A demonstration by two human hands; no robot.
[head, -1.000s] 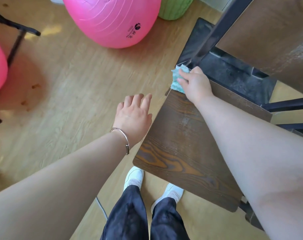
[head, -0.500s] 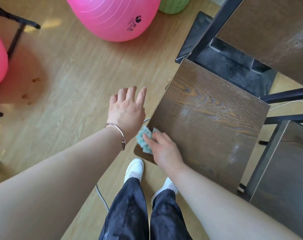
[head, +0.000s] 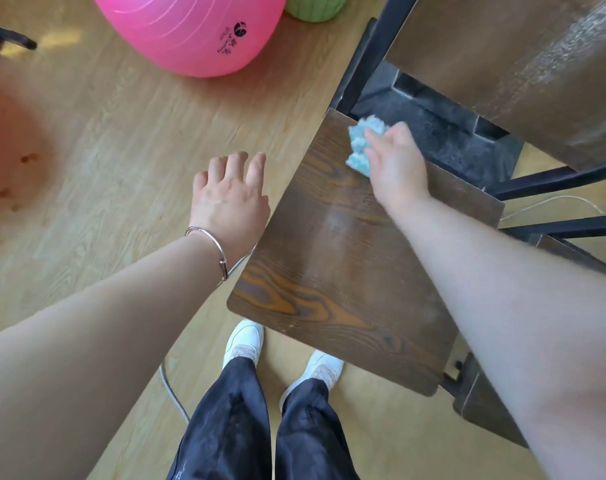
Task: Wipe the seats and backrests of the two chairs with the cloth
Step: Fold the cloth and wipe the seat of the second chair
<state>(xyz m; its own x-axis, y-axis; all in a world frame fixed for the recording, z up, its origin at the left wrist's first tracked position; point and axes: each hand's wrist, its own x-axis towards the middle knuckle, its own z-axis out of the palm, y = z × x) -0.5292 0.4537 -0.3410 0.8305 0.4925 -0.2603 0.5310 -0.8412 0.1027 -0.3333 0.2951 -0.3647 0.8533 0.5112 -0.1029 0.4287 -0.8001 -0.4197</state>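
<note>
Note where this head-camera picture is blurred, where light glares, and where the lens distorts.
Head view: the right hand and the cloth it grips are smeared by motion, while the left hand is sharp; a pale sheen crosses the chair seat; the wide lens swells both forearms near the frame edges.
</note>
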